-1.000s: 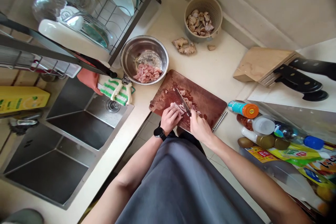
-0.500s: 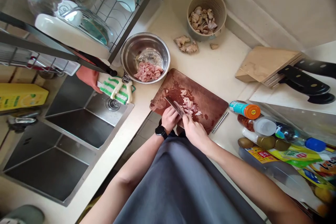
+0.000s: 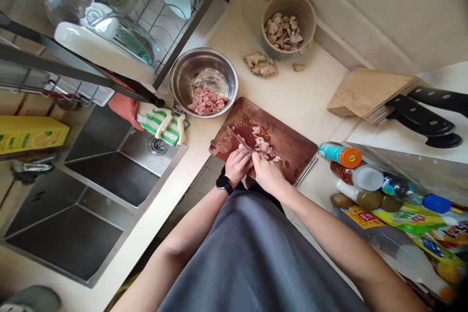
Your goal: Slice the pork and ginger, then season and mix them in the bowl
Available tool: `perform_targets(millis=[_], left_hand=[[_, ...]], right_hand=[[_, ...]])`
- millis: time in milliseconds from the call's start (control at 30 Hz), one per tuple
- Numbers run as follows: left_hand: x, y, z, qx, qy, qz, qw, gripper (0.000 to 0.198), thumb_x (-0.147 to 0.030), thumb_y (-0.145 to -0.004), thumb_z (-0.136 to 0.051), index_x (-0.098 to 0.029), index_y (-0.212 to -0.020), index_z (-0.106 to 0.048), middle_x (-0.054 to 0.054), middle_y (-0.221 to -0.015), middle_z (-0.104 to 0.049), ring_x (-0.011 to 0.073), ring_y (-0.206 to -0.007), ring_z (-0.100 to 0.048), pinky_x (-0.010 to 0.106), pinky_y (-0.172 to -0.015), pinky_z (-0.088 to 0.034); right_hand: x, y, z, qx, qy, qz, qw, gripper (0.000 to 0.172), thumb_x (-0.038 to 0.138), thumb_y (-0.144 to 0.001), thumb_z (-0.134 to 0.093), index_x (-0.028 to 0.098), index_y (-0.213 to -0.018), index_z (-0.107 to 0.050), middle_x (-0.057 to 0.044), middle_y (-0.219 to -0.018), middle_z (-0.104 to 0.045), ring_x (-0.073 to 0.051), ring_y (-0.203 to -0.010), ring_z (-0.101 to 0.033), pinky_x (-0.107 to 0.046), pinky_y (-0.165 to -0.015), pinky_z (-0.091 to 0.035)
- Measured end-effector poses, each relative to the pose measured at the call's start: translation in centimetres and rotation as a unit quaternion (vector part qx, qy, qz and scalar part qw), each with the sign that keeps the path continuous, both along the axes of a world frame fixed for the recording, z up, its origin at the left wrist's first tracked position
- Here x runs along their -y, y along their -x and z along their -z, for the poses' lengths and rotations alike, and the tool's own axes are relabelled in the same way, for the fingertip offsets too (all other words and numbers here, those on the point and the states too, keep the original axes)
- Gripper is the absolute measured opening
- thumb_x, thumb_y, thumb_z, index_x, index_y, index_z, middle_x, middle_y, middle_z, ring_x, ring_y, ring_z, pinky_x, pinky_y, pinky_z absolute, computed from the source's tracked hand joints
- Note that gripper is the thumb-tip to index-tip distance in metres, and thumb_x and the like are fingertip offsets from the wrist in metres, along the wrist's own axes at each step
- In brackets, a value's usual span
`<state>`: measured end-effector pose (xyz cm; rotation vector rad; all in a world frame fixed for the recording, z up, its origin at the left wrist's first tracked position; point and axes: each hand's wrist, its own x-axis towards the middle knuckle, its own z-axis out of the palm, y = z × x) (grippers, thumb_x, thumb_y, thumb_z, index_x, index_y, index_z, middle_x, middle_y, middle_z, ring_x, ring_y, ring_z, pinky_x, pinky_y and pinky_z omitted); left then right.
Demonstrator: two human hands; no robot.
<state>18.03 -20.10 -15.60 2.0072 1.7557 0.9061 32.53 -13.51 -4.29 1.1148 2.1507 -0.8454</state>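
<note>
"Holding what, that right hand (image 3: 269, 174)?"

"A knife (image 3: 239, 138), fingers closed round its handle. The left hand (image 3: 237, 165), fingers curled together, pins a meat piece (image 3: 242, 146) beside the blade."

"And around them?"

"Under both, a brown cutting board (image 3: 292, 139), cut pieces (image 3: 264, 146) right of the knife. Just past its left edge, a steel bowl (image 3: 178, 72) holds more meat (image 3: 207, 102); ginger (image 3: 259, 64) lies beyond."

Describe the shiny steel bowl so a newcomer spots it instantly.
Find the rectangular reddish-brown cutting board on the cream counter. Beside its upper left edge in the view sits the round steel bowl. Unlike the beige plastic basket farther right, it is shiny metal and holds pink meat pieces.
</note>
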Motion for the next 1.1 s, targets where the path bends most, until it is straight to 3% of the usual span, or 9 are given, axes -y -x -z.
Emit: perform_targets(millis=[100, 200, 333, 467, 567, 767, 1000, 1100], left_hand=[[0.3, 0.1, 0.3, 0.009, 0.005, -0.002, 1.0, 0.011, -0.023, -0.089, -0.065, -0.019, -0.099, -0.069, 0.01, -0.102, -0.073, 0.0223, -0.104, -0.067, 0.041, -0.092, -0.055], [0.6, 0.1, 0.4, 0.007, -0.005, -0.02, 1.0, 0.009, -0.022, -0.088, -0.067, -0.019, -0.097, -0.07, 0.01, -0.1, -0.073, 0.023, -0.105, -0.066, 0.042, -0.091, -0.054], [0.6, 0.2, 0.1, -0.012, -0.014, -0.007, 1.0, 0.007, -0.023, -0.09, -0.065, -0.018, -0.091, -0.069, 0.009, -0.096, -0.072, 0.0227, -0.103, -0.066, 0.04, -0.088, -0.053], [0.5, 0.3, -0.2, -0.019, -0.009, -0.012, 1.0, 0.01, -0.025, -0.091, -0.062, -0.019, -0.086, -0.068, 0.009, -0.092, -0.072, 0.0222, -0.1, -0.067, 0.039, -0.087, -0.054], [0.5, 0.2, -0.2, -0.006, 0.0, -0.016, 1.0, 0.009, -0.026, -0.091, -0.063, -0.02, -0.09, -0.069, 0.009, -0.095, -0.072, 0.0229, -0.103, -0.067, 0.039, -0.089, -0.054], [0.5, 0.2, 0.1, 0.009, 0.006, -0.029, 1.0, 0.017, -0.024, -0.096, -0.053, -0.02, -0.099, -0.069, 0.01, -0.096, -0.072, 0.0223, -0.104, -0.068, 0.041, -0.093, -0.055], [0.5, 0.1, 0.4, -0.01, 0.006, -0.026, 1.0, 0.015, -0.031, -0.092, -0.061, -0.02, -0.089, -0.07, 0.01, -0.091, -0.072, 0.0234, -0.102, -0.068, 0.041, -0.09, -0.056], [0.5, 0.1, 0.2, 0.0, 0.003, -0.026, 1.0, 0.012, -0.028, -0.092, -0.062, -0.019, -0.092, -0.07, 0.01, -0.095, -0.072, 0.0237, -0.105, -0.067, 0.041, -0.092, -0.055]], right_hand=[[-1.7, 0.7, 0.0, -0.046, -0.016, 0.039, 0.998, 0.035, 0.019, -0.099, -0.032, 0.014, -0.133, -0.038, -0.019, -0.121, -0.064, -0.026, -0.1, -0.069, -0.033, -0.08, -0.052], [-0.2, -0.8, -0.5, -0.028, -0.044, 0.064, 0.997, 0.042, 0.013, -0.098, -0.026, 0.011, -0.139, -0.035, -0.02, -0.124, -0.063, -0.026, -0.097, -0.07, -0.034, -0.08, -0.053], [3.5, -2.2, -1.4, 0.018, -0.041, 0.002, 0.999, 0.049, 0.011, -0.098, -0.023, 0.012, -0.146, -0.029, -0.022, -0.132, -0.057, -0.023, -0.089, -0.072, -0.032, -0.073, -0.055], [5.0, -2.8, -1.8, 0.058, -0.028, -0.038, 0.997, 0.049, 0.011, -0.098, -0.025, 0.012, -0.147, -0.027, -0.023, -0.131, -0.056, -0.022, -0.087, -0.073, -0.029, -0.07, -0.056], [4.1, -2.0, -1.7, 0.058, -0.02, -0.041, 0.997, 0.043, 0.01, -0.098, -0.024, 0.011, -0.14, -0.035, -0.022, -0.126, -0.059, -0.022, -0.084, -0.073, -0.029, -0.069, -0.056], [0.3, 2.6, -0.8, 0.003, -0.051, -0.021, 0.998, 0.034, 0.014, -0.101, -0.018, 0.015, -0.128, -0.04, -0.018, -0.119, -0.061, -0.021, -0.09, -0.072, -0.03, -0.073, -0.056], [4.2, -2.2, -0.9, 0.091, -0.005, -0.041, 0.995, 0.04, 0.01, -0.098, -0.024, 0.014, -0.134, -0.039, -0.02, -0.127, -0.058, -0.021, -0.084, -0.073, -0.028, -0.07, -0.055], [2.8, -0.9, -0.3, 0.046, -0.02, -0.026, 0.998, 0.036, 0.011, -0.098, -0.025, 0.015, -0.129, -0.043, -0.019, -0.124, -0.061, -0.022, -0.086, -0.072, -0.03, -0.072, -0.055]])
